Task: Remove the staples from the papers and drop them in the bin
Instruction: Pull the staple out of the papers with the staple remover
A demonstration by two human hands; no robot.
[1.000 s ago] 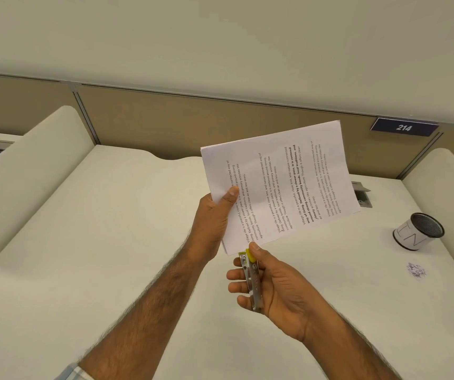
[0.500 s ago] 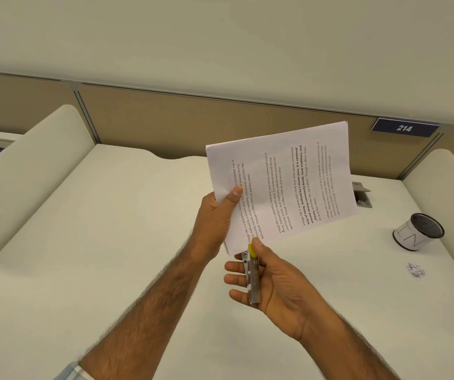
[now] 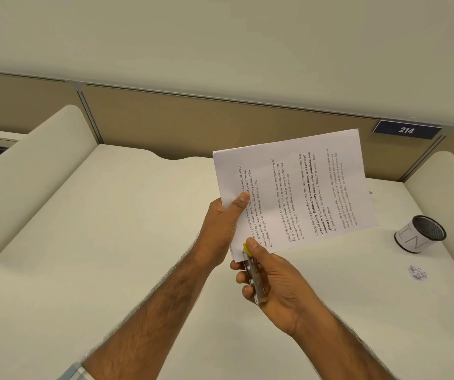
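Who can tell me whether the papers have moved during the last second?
Yes. The papers have shifted right, toward the 214 sign on the partition. Their top right corner now sits nearer the sign, which itself has barely shifted in the view.

1. The papers (image 3: pixel 297 187) have been swung a little clockwise and carried slightly toward the right edge of the tabletop (image 3: pixel 110 242). Their lower right corner now sits lower than it did.
2. The lower left corner of the papers, which was just clear of the staple remover (image 3: pixel 256 281), has been brought down onto it. The remover's yellow tip (image 3: pixel 247 249) is now laid over that corner.
3. The thumb (image 3: pixel 241 200) of the left hand (image 3: pixel 221 229) has been shifted rightward along with the sheets.
4. The right hand (image 3: pixel 272 283) has been raised slightly toward the corner.
5. A metal fitting (image 3: pixel 370 192) near the back edge of the tabletop has been almost wholly covered by the papers.
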